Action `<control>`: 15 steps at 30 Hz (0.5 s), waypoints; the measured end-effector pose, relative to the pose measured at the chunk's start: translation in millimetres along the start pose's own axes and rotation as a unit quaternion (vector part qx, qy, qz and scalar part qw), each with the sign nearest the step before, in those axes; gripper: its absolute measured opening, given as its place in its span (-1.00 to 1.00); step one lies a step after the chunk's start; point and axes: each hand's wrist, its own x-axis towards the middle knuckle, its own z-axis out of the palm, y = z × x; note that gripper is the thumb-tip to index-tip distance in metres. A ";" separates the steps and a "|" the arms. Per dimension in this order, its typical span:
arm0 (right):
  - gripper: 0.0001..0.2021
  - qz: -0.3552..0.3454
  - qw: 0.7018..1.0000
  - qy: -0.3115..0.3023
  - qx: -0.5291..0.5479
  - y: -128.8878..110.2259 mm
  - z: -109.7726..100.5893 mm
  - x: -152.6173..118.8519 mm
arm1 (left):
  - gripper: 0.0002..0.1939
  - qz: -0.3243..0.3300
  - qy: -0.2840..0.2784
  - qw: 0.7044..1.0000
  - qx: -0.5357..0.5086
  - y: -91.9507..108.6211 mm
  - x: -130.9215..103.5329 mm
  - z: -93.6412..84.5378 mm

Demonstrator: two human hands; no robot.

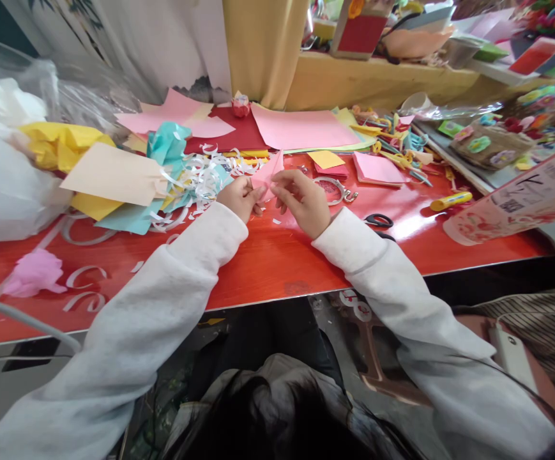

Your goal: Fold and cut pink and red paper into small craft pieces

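Between my two hands, over the red table, is a folded piece of pink paper with a point sticking up. My left hand pinches its left lower edge between thumb and fingers. My right hand is at the paper's right side, fingers bent and thumb near the fingertips, touching the edge. A pair of black-handled scissors lies to the right of my right hand. Just beyond that hand are a small stack of yellow and red paper squares and a stack of pink paper squares.
White paper shreds, crumpled teal paper and a beige sheet crowd the left. Large pink sheets lie at the back. A tall printed cup leans at right, beside a yellow marker. The red table's front edge is near my lap.
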 end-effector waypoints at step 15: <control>-0.89 0.024 0.995 0.072 -0.059 -0.1 2.4 1.9 | -0.90 0.021 -0.026 0.998 -0.047 5.5 -3.4 1.8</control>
